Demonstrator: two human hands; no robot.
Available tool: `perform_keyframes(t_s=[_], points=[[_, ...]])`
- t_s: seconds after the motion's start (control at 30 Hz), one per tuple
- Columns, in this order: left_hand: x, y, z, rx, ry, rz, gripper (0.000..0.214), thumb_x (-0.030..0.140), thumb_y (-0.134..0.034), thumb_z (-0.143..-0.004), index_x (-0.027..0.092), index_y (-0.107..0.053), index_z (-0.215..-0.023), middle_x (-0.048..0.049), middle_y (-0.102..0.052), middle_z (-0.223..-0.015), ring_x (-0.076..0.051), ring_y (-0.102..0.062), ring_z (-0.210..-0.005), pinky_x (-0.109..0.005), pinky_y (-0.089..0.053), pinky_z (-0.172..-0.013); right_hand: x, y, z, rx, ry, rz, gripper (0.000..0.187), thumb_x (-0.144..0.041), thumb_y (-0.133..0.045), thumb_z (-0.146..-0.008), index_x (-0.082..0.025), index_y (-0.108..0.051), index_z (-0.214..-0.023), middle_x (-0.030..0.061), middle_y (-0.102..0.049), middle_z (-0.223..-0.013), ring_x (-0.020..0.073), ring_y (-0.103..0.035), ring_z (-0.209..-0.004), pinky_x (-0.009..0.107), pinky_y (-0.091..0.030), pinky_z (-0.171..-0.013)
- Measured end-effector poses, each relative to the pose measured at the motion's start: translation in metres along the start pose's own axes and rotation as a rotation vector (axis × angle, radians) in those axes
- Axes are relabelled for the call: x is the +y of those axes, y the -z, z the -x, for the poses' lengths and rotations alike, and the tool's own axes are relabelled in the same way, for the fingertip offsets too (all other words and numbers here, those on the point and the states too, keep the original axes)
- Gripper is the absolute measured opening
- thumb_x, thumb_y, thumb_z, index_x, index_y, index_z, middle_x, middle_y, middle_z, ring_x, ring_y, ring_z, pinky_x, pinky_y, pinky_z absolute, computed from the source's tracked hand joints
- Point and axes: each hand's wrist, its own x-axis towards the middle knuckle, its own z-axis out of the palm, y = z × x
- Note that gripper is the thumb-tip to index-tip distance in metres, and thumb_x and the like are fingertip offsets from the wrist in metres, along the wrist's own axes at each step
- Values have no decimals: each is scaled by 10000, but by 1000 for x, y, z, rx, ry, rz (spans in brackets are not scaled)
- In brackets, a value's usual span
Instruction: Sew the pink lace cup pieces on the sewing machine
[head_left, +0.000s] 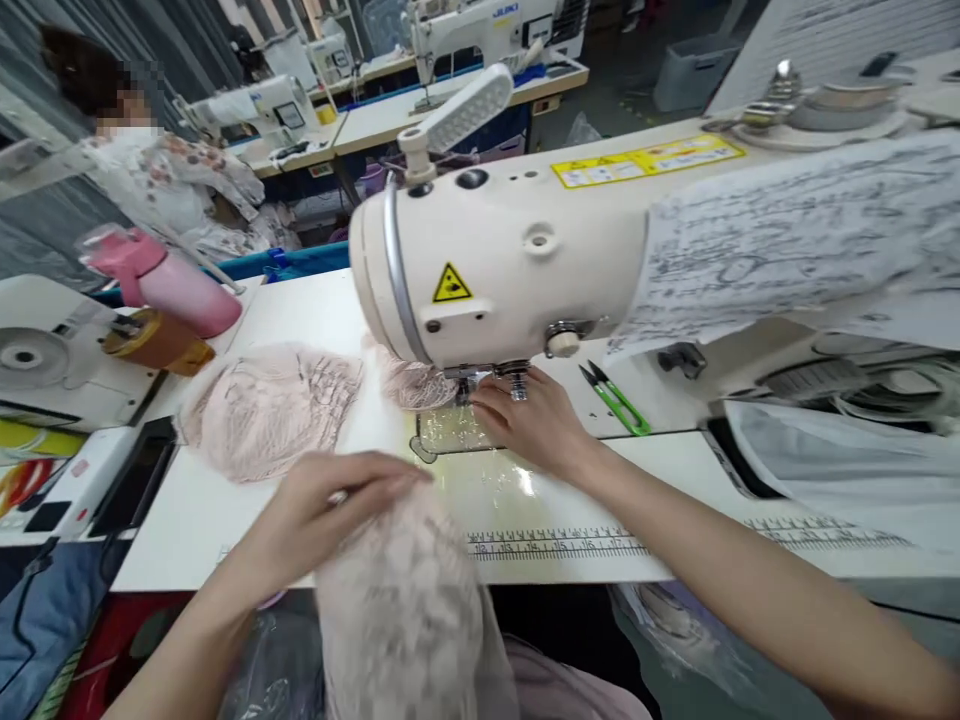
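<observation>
My left hand (pixel 337 510) is closed in a pinch on the top edge of a pale pink lace fabric (pixel 405 600), which hangs down over the table's front edge toward my lap. My right hand (pixel 534 425) reaches to the needle area (pixel 462 385) of a white sewing machine (pixel 495 260). Its fingers are bent together beside the presser foot, and whatever they grip is hidden. Just behind the needle lies a bunched pink lace piece (pixel 420 385). Another pile of pink lace (pixel 270 405) rests to the left, beyond my left hand.
Green-handled thread snips (pixel 619 402) lie right of my right hand. A printed ruler (pixel 555 545) runs along the front edge of the table (pixel 292 310). A pink bottle (pixel 176 280) and brown holder (pixel 161 340) stand at left. Another person (pixel 172 180) sits further back.
</observation>
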Motion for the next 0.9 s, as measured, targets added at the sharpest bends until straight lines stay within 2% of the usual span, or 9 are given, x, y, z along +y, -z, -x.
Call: perform_keyframes(t_s=[0.03,0.1,0.2,0.33,0.43,0.53,0.63,0.77,0.9], points=[[-1,-13,-26,-118,24,113,308,434,-469,-953,285,-738,-972,-2,-752,-864,-142,-661,-676,-237,-505,-580,0,1,-1,-17,-29,-42,235,-241,-463,-980,-196,-693,-1005,46,-728,-939,207,-624,-859,344,-407,-835],[-6,-38,-68,-234,22,145,302,418,-474,-935,263,-713,-1035,-3,-735,-820,-144,-631,-643,-247,-462,-558,0,5,-3,-46,-103,-155,245,-237,-438,-994,-195,-679,-996,47,-725,-946,210,-624,-900,343,-411,-845],[-17,-63,-100,-206,21,81,258,385,-499,-890,220,-647,-1023,11,-669,-694,-145,-575,-568,-258,-384,-522,0,12,-7,-125,-175,-368,234,-316,-444,-1007,-192,-642,-1007,39,-722,-934,215,-626,-948,353,-419,-867],[-27,-71,-102,-136,12,101,208,349,-457,-886,211,-553,-1006,-24,-682,-819,-173,-608,-672,-280,-407,-565,-1,15,-9,-181,-192,-507,243,-267,-659,-868,-192,-592,-1089,22,-721,-963,224,-624,-988,391,-392,-949],[-27,-73,-97,-94,36,109,204,356,-417,-902,208,-519,-997,-30,-665,-814,-178,-603,-682,-290,-410,-577,0,10,-8,-155,-255,-557,195,-141,-625,-846,-202,-592,-1028,-24,-717,-823,189,-648,-881,385,-374,-971],[-28,-75,-97,-69,97,47,213,388,-444,-893,211,-521,-984,-4,-640,-730,-180,-575,-614,-290,-379,-546,2,6,-7,-147,-290,-581,75,-168,-605,-876,-211,-601,-936,-82,-657,-632,147,-638,-713,371,-358,-990],[-33,-77,-102,-61,137,-106,245,426,-461,-890,220,-562,-977,2,-652,-720,-188,-577,-604,-292,-363,-542,6,5,-7,-142,-277,-470,54,-176,-635,-854,-203,-627,-901,-78,-631,-614,133,-613,-691,349,-349,-1004],[-46,-75,-113,-59,131,-226,266,465,-508,-877,220,-612,-896,-20,-689,-735,-202,-604,-612,-295,-376,-541,14,3,-6,-110,-169,-264,76,-176,-601,-871,-186,-650,-814,-15,-673,-737,155,-598,-786,335,-372,-972],[-54,-71,-123,-15,77,-356,253,444,-586,-858,202,-642,-905,-44,-713,-769,-218,-634,-626,-283,-381,-502,20,0,-4,10,88,-92,179,-194,-532,-949,-234,-691,-877,1,-701,-916,185,-586,-989,360,-355,-1005]])
